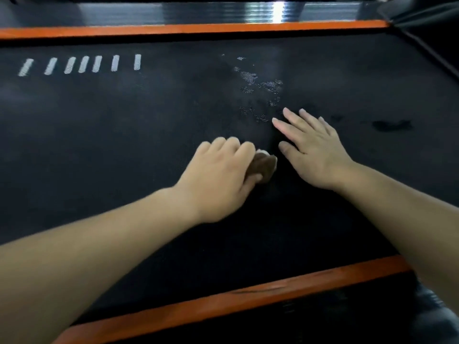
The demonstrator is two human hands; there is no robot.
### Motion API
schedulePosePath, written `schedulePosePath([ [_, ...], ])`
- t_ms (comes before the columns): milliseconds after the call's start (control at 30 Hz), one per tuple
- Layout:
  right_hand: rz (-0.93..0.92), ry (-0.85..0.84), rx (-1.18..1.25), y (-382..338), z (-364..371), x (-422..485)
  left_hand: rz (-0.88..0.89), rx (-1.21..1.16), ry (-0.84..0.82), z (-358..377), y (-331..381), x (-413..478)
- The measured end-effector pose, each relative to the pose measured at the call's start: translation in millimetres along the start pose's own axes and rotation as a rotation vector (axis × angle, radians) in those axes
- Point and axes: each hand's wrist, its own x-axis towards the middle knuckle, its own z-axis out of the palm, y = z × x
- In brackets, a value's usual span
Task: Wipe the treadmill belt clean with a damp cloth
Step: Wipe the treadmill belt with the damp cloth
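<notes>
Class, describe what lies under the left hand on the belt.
Under the left hand a brown cloth pokes out by the thumb; the rest and the belt beneath are covered.

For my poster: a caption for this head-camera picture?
Left hand grips crumpled brown cloth on black treadmill belt; right hand spread open.

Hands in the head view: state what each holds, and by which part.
The left hand grips the brown cloth, bunched under its curled fingers. The right hand holds nothing; it lies flat on the belt.
</notes>
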Motion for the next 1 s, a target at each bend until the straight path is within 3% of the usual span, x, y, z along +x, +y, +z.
schedulePosePath([
  [100,-0.027,-0.003,0.035,2,-3,5,-0.020,0.111,-0.033,1,-9,17],
  [267,-0.010,0.016,0.033,10,-10,-2,-0.515,0.078,-0.095,12,-68,107],
  [367,-0.006,0.017,0.026,12,-8,-1,-0.414,0.078,-0.051,15,-54,95],
  [500,-0.016,0.022,0.100,16,-15,-1,-0.056,0.004,0.016,11,-5,34],
  [567,-0.010,0.007,0.156,13,-17,-4,-0.029,-0.026,0.045,12,1,24],
  [700,-0.006,-0.015,0.108,10,-21,1,-0.108,0.016,0.029,16,-4,54],
  [867,-0.048,-0.048,0.031,36,-29,21,-0.400,0.075,-0.051,26,-49,134],
  [933,-0.042,-0.047,0.008,43,-30,36,-0.490,0.080,-0.033,30,-54,145],
  [1000,-0.059,-0.046,-0.024,46,-28,44,-0.471,0.116,0.033,33,-34,133],
])
